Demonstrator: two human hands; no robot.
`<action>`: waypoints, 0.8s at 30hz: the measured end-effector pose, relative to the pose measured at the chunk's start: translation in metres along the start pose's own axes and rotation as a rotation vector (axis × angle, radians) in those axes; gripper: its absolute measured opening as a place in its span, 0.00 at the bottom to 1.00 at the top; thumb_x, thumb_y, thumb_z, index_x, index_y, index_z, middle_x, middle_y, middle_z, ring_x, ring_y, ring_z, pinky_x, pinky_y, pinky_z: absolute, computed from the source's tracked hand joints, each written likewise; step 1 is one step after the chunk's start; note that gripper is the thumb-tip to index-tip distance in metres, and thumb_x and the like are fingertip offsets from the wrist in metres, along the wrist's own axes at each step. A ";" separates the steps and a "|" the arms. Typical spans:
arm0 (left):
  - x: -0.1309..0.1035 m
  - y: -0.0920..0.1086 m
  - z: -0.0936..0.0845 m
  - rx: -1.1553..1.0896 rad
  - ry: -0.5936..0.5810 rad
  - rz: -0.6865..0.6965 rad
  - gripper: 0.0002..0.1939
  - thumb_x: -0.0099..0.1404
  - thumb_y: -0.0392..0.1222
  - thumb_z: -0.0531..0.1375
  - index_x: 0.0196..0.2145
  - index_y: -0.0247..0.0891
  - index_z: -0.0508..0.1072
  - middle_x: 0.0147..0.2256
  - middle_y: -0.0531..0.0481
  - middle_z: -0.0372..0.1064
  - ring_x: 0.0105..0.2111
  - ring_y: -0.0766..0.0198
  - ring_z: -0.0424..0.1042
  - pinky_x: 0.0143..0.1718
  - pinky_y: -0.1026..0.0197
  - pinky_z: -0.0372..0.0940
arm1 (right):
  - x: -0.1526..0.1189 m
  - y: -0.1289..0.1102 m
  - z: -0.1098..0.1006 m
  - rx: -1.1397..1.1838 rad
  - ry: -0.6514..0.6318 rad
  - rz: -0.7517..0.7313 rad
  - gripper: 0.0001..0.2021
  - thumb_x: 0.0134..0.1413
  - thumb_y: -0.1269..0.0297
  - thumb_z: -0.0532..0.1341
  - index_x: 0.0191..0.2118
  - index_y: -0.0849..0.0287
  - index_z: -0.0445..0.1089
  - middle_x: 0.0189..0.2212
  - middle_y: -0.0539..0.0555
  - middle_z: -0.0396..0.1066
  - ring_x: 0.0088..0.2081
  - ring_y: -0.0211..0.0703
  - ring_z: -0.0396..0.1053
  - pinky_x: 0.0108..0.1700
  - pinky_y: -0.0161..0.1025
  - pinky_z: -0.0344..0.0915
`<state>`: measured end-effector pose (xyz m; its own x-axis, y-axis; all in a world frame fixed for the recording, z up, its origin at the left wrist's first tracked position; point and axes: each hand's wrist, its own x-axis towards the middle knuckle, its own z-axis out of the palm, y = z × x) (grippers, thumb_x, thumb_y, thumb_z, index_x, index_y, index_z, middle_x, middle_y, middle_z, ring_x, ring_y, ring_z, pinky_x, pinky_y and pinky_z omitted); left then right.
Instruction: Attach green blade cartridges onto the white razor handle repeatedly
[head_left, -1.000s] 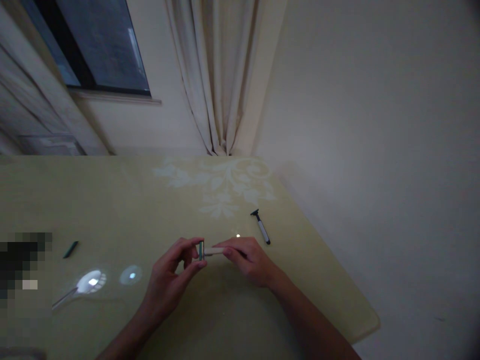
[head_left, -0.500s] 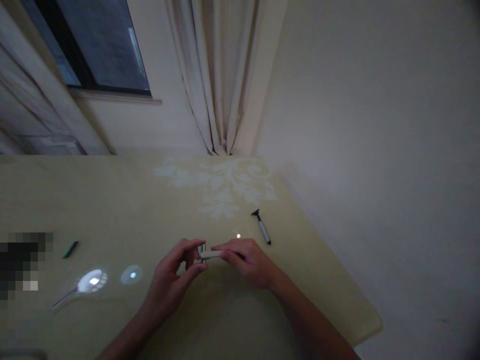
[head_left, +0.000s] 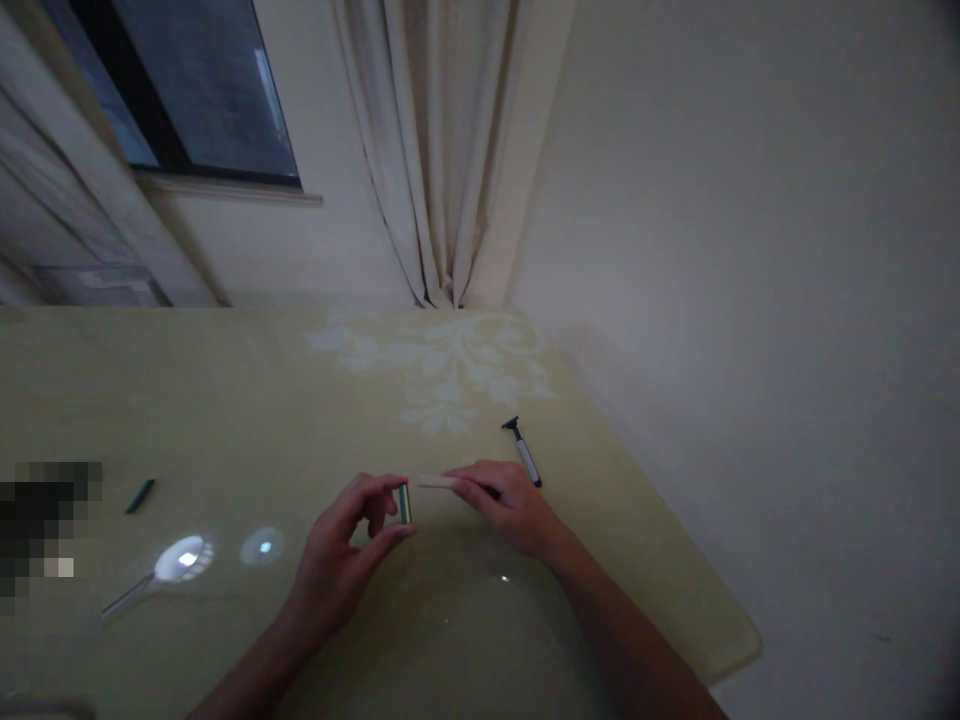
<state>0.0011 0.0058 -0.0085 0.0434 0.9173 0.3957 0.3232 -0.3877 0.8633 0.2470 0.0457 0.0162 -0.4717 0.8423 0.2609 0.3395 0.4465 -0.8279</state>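
Observation:
My left hand (head_left: pixel 351 535) pinches a razor cartridge (head_left: pixel 405 503) upright between thumb and forefinger, a narrow green and whitish strip with dark edges. A flat, pale stick (head_left: pixel 435 482) juts leftward from my right hand (head_left: pixel 506 505), whose thumb and fingers close on its other end; its exact kind is unclear. Its tip is a small gap away from the cartridge. Just beyond my right hand lies a razor (head_left: pixel 527 455) with a grey and black handle, its head pointing away from me.
The glossy yellowish table (head_left: pixel 225 400) has a white floral pattern. A small dark green piece (head_left: pixel 140 496) lies on its left part, near a pixelated dark patch. Bright reflections show on the surface. Behind are a curtain (head_left: pixel 435 150) and a window (head_left: pixel 210 90); a wall (head_left: pixel 750 250) borders the right.
The pale stick has come away from the cartridge as my right hand moved slightly right and away from me. My left hand stays nearly in place, still pinching the cartridge.

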 end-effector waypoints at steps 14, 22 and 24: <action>-0.002 -0.001 0.000 0.021 -0.010 0.002 0.15 0.67 0.40 0.68 0.51 0.45 0.79 0.32 0.56 0.69 0.29 0.65 0.71 0.34 0.63 0.68 | -0.001 -0.005 0.005 0.080 -0.035 -0.004 0.18 0.74 0.52 0.60 0.54 0.56 0.83 0.37 0.54 0.82 0.35 0.41 0.74 0.38 0.36 0.63; -0.002 -0.001 0.000 -0.005 -0.004 -0.014 0.15 0.66 0.41 0.69 0.51 0.46 0.80 0.32 0.55 0.69 0.28 0.65 0.71 0.33 0.64 0.68 | 0.000 -0.004 0.006 0.053 -0.002 0.063 0.21 0.75 0.49 0.58 0.48 0.59 0.84 0.35 0.54 0.81 0.33 0.41 0.71 0.36 0.37 0.60; -0.002 0.000 0.000 0.001 -0.009 -0.003 0.16 0.66 0.41 0.69 0.51 0.46 0.80 0.32 0.55 0.70 0.28 0.65 0.71 0.33 0.64 0.68 | 0.000 -0.003 0.006 0.078 -0.025 0.052 0.22 0.74 0.47 0.58 0.45 0.59 0.84 0.33 0.53 0.79 0.32 0.40 0.69 0.35 0.36 0.59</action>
<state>0.0009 0.0039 -0.0099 0.0508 0.9191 0.3906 0.3243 -0.3851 0.8640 0.2407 0.0422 0.0159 -0.4756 0.8555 0.2050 0.3000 0.3768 -0.8764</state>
